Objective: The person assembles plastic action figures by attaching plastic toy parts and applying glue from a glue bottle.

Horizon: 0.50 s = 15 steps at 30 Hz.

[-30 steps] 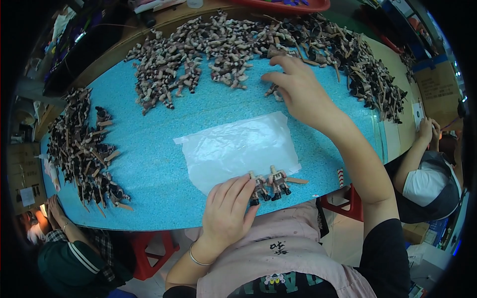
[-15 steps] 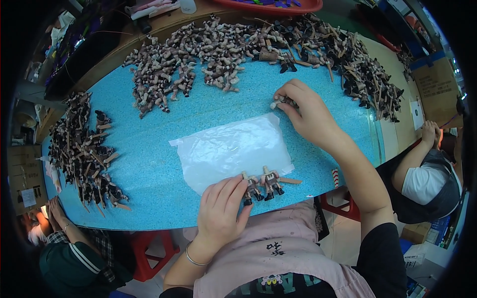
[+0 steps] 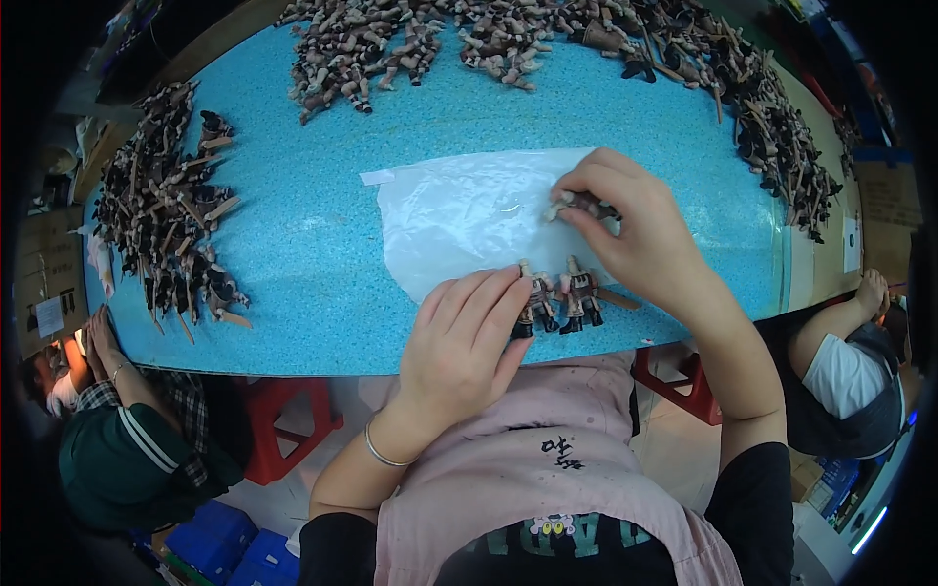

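My left hand (image 3: 464,332) rests at the near table edge, its fingers and thumb closed about a small toy figure (image 3: 540,301) with a brown body and dark boots. Right beside that one lies a second toy figure (image 3: 579,296) of the same kind, a flat tan piece (image 3: 619,299) sticking out next to it. Above the right part of a white plastic sheet (image 3: 459,210), my right hand (image 3: 635,220) pinches another pale-and-brown toy figure (image 3: 583,202) between thumb and fingers. My fingers partly hide this figure.
Heaps of similar figures lie on the blue tabletop (image 3: 283,244): a pile at the left (image 3: 171,195), a pile at the back (image 3: 391,44) and a pile at the right (image 3: 782,146). A person (image 3: 147,439) sits at the left, another person (image 3: 840,361) at the right. Red stools (image 3: 288,420) stand below.
My right hand has come nearer with its figure, from beside the sheet's far right corner to over its right part. The left hand stays at its figure. The whole view has tilted downward.
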### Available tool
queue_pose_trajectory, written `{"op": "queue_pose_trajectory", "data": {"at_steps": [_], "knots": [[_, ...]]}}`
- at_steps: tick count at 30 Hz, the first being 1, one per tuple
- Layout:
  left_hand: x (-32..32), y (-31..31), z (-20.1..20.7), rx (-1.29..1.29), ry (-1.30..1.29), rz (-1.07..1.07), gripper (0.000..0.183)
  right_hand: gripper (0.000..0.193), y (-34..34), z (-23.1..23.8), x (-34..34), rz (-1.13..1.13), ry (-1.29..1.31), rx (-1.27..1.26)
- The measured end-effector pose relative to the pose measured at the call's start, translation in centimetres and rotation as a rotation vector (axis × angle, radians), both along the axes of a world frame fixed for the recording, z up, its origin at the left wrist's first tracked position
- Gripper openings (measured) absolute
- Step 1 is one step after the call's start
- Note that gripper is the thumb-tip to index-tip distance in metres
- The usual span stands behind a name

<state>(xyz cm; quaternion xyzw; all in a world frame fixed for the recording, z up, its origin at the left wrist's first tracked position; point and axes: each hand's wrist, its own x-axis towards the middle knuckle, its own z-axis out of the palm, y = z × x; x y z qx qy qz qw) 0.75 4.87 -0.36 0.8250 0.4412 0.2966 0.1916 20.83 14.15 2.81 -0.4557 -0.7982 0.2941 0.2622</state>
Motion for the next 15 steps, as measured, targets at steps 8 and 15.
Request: {"op": "queue_pose_trajectory", "data": {"at_steps": [8, 15], "knots": [[0.2, -0.1, 0.1, 0.034, -0.009, -0.031, 0.056, 0.014, 0.5, -1.9, -2.4, 0.027, -0.041, 0.181], [0.1, -0.2, 0.3, -0.015, -0.006, -0.001, 0.060, 0.016, -0.1, -1.1, -1.6, -0.036, 0.140, 0.073]]}}
